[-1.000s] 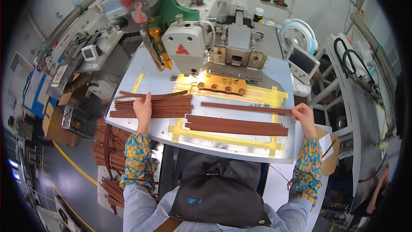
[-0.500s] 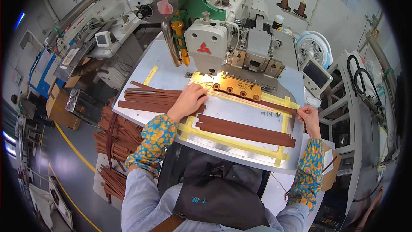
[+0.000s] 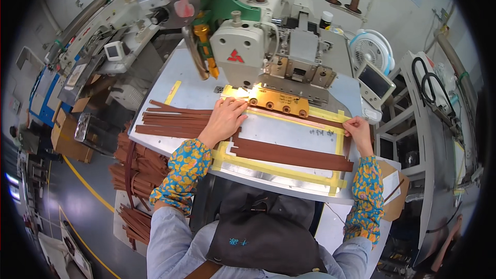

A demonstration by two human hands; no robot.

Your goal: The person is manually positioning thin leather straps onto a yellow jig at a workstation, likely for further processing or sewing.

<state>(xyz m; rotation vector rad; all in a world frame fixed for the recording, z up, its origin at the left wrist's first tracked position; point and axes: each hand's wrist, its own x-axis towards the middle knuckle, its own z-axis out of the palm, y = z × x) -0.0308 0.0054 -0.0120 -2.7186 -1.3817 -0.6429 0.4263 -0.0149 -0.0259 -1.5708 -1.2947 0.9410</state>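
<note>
A narrow brown strip (image 3: 324, 120) runs beneath a gold-coloured clamp plate (image 3: 279, 102) of a white and green sewing machine (image 3: 236, 46). The strip's right end is pinched between the thumb and fingers of my right hand (image 3: 361, 135). Laid over the left part of the work, beside the lit needle area, my left hand (image 3: 219, 124) has its fingers stretched forward and its thumb apart. What lies under its fingertips is hidden. Several brown strips (image 3: 173, 124) fan out left of that hand. A further group of brown strips (image 3: 292, 155) lies side by side nearer me.
Yellow tape (image 3: 279, 174) frames the work area on the pale table (image 3: 206, 104). Bundles of brown strips (image 3: 135, 170) are piled below left. A control screen (image 3: 375, 81) and a fan (image 3: 370, 51) stand right. Thread cones (image 3: 353, 3) are behind.
The whole view has shifted slightly, so the table and machine sit further left. Both hands keep nearly the same places on the work; the left hand's fingers look a little flatter.
</note>
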